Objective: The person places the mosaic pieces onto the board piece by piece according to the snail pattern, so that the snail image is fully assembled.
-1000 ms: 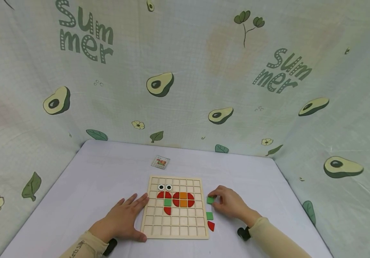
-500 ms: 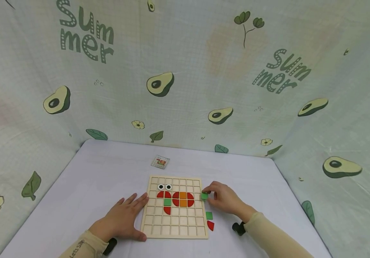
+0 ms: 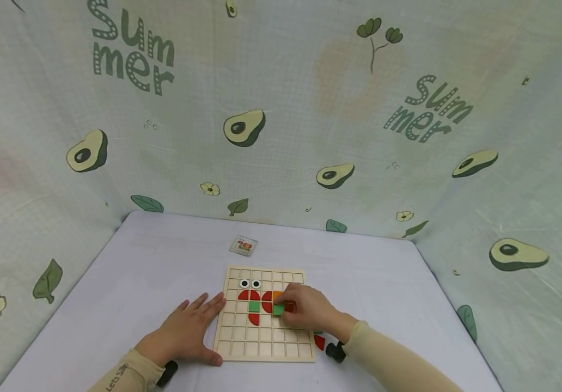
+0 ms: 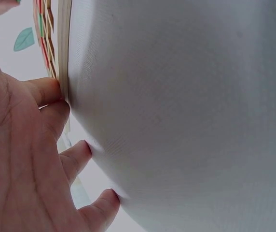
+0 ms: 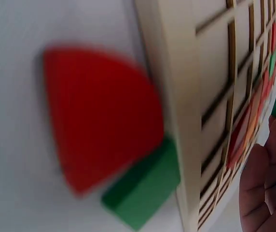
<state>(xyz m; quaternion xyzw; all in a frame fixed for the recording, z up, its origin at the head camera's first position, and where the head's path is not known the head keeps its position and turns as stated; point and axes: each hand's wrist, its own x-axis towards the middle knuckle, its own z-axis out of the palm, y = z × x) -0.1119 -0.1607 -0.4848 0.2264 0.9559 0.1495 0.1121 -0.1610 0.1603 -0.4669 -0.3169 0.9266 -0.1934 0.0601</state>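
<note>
A wooden grid board (image 3: 246, 349) lies on the table. My left hand (image 3: 183, 332) rests at its left side with fingers spread; in the left wrist view, two fingertips (image 4: 51, 89) touch its edge. Over the board's middle, my right hand (image 3: 312, 309) pinches a green square tile (image 3: 278, 310) between thumb and fingers. That tile overlaps the lower orange square in the head view. In the grid sit two round eye tiles (image 3: 244, 283), several red quarter-circle tiles (image 3: 254, 319), another green square (image 3: 254, 306) and an orange square (image 3: 277, 294), partly behind my right fingers.
Beside the board's right edge lie a loose red quarter-circle tile (image 5: 102, 116) and a loose green square (image 5: 145, 186), mostly hidden by my right arm in the head view. A small picture card (image 3: 244, 245) lies behind the board. A printed cloth (image 3: 281, 109) hangs around the table.
My right hand has carried the green square tile from the table right of the board leftward to over its middle. My left hand has stayed at the board's left side.
</note>
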